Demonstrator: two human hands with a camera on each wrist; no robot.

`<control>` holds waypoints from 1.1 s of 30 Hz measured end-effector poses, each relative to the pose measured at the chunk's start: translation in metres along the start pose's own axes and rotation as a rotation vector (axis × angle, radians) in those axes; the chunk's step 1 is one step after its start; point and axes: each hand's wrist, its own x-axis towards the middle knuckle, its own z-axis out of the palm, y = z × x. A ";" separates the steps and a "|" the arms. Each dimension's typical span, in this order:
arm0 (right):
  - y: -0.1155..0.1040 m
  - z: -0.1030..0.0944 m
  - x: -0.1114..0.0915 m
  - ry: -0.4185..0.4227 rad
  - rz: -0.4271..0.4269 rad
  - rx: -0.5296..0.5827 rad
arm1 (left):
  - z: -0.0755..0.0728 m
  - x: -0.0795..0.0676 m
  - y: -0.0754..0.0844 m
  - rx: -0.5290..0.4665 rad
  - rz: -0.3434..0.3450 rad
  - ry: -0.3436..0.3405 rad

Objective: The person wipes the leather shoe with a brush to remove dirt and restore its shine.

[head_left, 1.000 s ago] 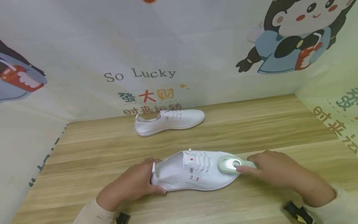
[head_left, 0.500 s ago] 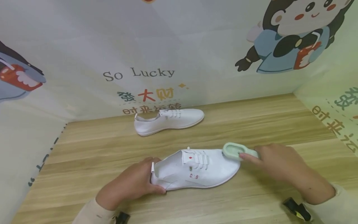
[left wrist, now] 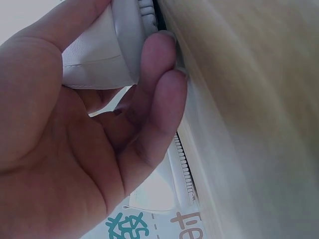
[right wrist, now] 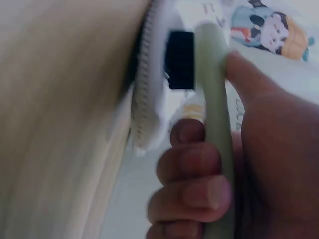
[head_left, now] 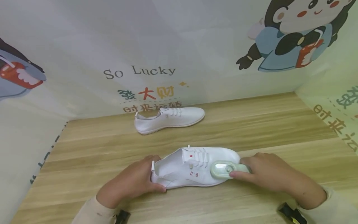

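A white lace-up shoe (head_left: 179,174) lies on the wood-grain surface, toe to the right. My left hand (head_left: 132,180) grips its heel, thumb along the near side. In the left wrist view the fingers (left wrist: 159,59) curl round the heel's sole edge. My right hand (head_left: 268,172) holds a pale green brush (head_left: 222,169) by its handle, thumb on the back of the head. In the right wrist view dark bristles (right wrist: 180,59) face the shoe's toe; whether they touch it is hard to tell. The head lies over the near side of the toe.
A second white shoe (head_left: 179,119) lies farther back on the wood-grain surface (head_left: 251,121), near the printed back wall (head_left: 209,53). Printed side walls (head_left: 22,137) stand at left and right. Dark straps (head_left: 292,213) hang at both wrists.
The brush went from the toe's middle to its far edge, then back toward me and left onto the near side. My left hand keeps its grip on the heel.
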 end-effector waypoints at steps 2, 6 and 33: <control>-0.003 0.002 0.003 0.050 0.002 -0.042 | -0.001 0.000 -0.001 0.005 -0.001 0.004; -0.005 0.004 0.007 0.122 0.043 -0.096 | 0.000 0.000 0.000 0.012 0.013 0.007; 0.015 -0.022 -0.004 -0.103 0.179 -0.005 | -0.002 -0.001 0.002 -0.002 0.000 -0.001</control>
